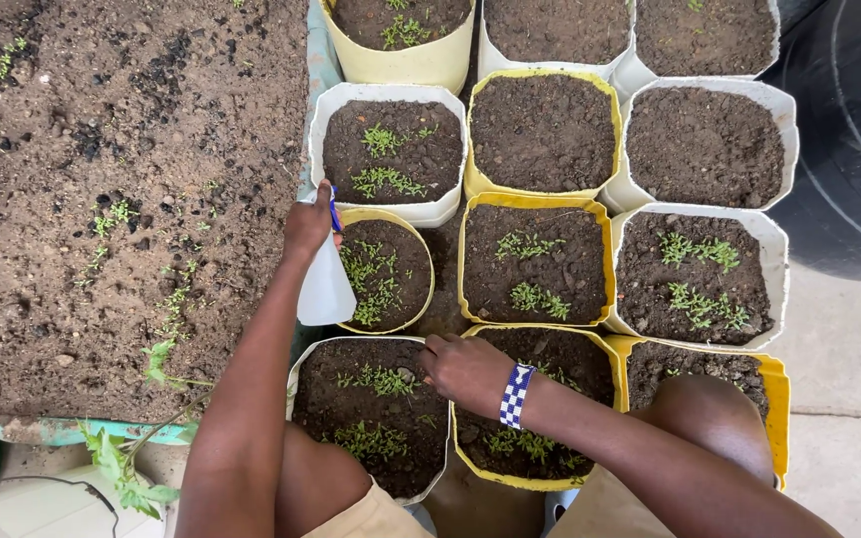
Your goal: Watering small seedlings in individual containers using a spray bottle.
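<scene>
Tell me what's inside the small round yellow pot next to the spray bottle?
The round yellow pot holds dark soil with small green seedlings. The left hand holds the white spray bottle, which covers the pot's left rim; roots and anything below the soil are hidden.

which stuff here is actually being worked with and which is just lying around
In use:
left hand holding a white spray bottle
right hand, fingers in the soil of a yellow seedling container
small round yellow pot beside the bottle

Lying about:
big soil bed
black drum
white container with a black cable
</scene>
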